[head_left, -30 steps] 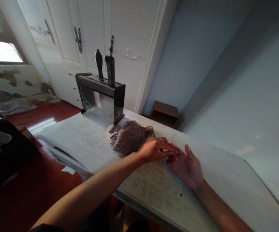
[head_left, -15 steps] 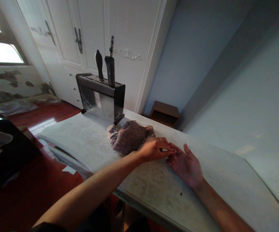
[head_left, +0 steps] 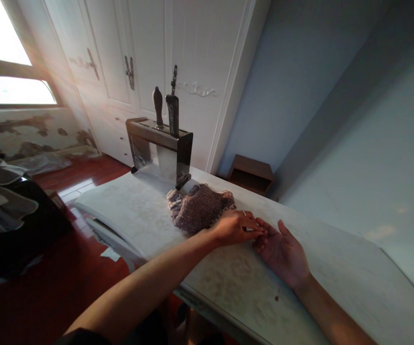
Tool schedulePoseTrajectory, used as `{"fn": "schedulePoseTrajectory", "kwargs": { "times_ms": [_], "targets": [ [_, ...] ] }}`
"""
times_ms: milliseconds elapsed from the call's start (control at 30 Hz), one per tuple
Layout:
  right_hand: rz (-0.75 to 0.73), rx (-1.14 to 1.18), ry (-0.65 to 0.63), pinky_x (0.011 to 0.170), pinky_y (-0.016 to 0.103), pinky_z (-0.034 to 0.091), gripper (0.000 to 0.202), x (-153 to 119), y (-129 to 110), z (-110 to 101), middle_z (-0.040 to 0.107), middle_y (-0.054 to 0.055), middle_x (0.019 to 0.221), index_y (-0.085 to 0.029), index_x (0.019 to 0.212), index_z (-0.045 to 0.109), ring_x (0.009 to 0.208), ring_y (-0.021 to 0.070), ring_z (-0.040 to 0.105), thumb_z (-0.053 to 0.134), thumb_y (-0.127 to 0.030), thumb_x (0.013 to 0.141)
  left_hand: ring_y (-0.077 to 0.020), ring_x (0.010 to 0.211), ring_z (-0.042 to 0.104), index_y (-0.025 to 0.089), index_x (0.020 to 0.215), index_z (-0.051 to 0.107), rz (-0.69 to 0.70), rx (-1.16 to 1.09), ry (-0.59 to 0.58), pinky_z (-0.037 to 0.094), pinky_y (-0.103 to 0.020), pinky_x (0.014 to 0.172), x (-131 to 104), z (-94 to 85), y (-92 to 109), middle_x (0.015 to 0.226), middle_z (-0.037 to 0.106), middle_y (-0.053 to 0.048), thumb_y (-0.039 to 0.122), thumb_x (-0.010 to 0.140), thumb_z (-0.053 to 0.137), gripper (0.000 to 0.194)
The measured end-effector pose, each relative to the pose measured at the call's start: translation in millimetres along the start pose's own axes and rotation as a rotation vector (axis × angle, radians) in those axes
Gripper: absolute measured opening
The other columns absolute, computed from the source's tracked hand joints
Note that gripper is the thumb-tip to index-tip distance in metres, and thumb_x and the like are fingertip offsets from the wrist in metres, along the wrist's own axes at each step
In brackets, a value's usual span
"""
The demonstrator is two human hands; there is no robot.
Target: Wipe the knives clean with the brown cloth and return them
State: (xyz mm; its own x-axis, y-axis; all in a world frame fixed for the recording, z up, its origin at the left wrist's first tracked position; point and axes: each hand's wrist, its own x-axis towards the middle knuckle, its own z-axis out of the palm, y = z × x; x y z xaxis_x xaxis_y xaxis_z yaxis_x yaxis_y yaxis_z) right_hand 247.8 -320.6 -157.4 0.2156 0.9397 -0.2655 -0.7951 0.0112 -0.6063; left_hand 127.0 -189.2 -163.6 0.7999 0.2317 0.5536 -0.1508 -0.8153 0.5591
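Right hand [head_left: 282, 251]: palm up, grip loosely open. Left hand [head_left: 232, 227]: palm down, meeting right hand; cannot tell grip's closure. Knitted bundle [head_left: 200, 208]: on desk [head_left: 135, 206], beside left hand. Advised: light contact, wrists clear of bundle

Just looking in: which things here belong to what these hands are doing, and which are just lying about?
Seemingly in use:
- left hand, fingertips at the right hand
- knitted item, beside the left hand
- pale tabletop, beneath them

Seemingly just about:
- black holder with two upright handles
- brown box beyond the tabletop
- white cupboard
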Motion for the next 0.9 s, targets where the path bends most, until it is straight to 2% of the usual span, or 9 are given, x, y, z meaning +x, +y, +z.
{"fn": "schedulePoseTrajectory", "kwargs": {
  "times_ms": [200,400,567,733,800,900],
  "targets": [
    [0.030,0.007,-0.009,0.059,0.025,0.051,0.048,0,1,0,0.065,0.002,0.078,-0.010,0.105,0.068,0.062,0.0108,0.055,0.081,-0.039,0.069,-0.0119,0.084,0.065,0.021,0.093,0.077,0.003,0.019,-0.012,0.047,-0.021,0.076,0,-3.5,4,0.093,0.072,-0.003,0.035,0.089,0.060,0.022],
    [0.042,-0.039,-0.049,0.059,0.022,0.049,0.037,2,3,0,0.063,-0.001,0.075,-0.011,0.094,0.069,0.058,0.0072,0.051,0.082,-0.035,0.069,-0.0125,0.091,0.067,0.021,0.100,0.075,0.031,0.074,-0.049,0.048,-0.020,0.081,-5,1.3,4,0.101,0.072,-0.004,0.033,0.092,0.056,0.024],
    [0.065,-0.104,-0.144,0.060,0.023,0.049,0.045,3,5,-2,0.060,-0.002,0.071,-0.010,0.107,0.068,0.055,0.0060,0.046,0.077,-0.040,0.076,-0.0120,0.096,0.066,0.021,0.101,0.073,0.107,0.133,-0.018,0.049,-0.020,0.083,-11,8.4,-1,0.110,0.071,-0.003,0.036,0.094,0.051,0.028],
    [0.068,-0.130,-0.183,0.063,0.024,0.048,0.046,2,5,-3,0.061,0.000,0.075,-0.010,0.108,0.068,0.059,0.0072,0.047,0.075,-0.043,0.078,-0.0112,0.098,0.067,0.021,0.099,0.072,0.149,0.286,-0.025,0.050,-0.018,0.083,-17,3.9,4,0.114,0.070,-0.003,0.035,0.096,0.047,0.029],
    [0.077,-0.144,-0.193,0.063,0.024,0.048,0.043,1,5,-2,0.061,0.000,0.075,-0.011,0.105,0.070,0.059,0.0077,0.047,0.075,-0.044,0.077,-0.0104,0.094,0.067,0.021,0.099,0.071,0.182,0.392,-0.038,0.051,-0.018,0.078,-20,0.8,8,0.116,0.069,-0.003,0.030,0.096,0.046,0.027],
    [0.072,-0.182,-0.214,0.063,0.025,0.048,0.041,0,5,-2,0.062,0.001,0.077,-0.014,0.103,0.072,0.059,0.0086,0.045,0.075,-0.044,0.076,-0.0091,0.079,0.067,0.024,0.102,0.070,0.261,0.565,-0.030,0.050,-0.019,0.062,-24,-4.5,11,0.117,0.068,-0.001,0.025,0.096,0.044,0.027]
  ]
}}
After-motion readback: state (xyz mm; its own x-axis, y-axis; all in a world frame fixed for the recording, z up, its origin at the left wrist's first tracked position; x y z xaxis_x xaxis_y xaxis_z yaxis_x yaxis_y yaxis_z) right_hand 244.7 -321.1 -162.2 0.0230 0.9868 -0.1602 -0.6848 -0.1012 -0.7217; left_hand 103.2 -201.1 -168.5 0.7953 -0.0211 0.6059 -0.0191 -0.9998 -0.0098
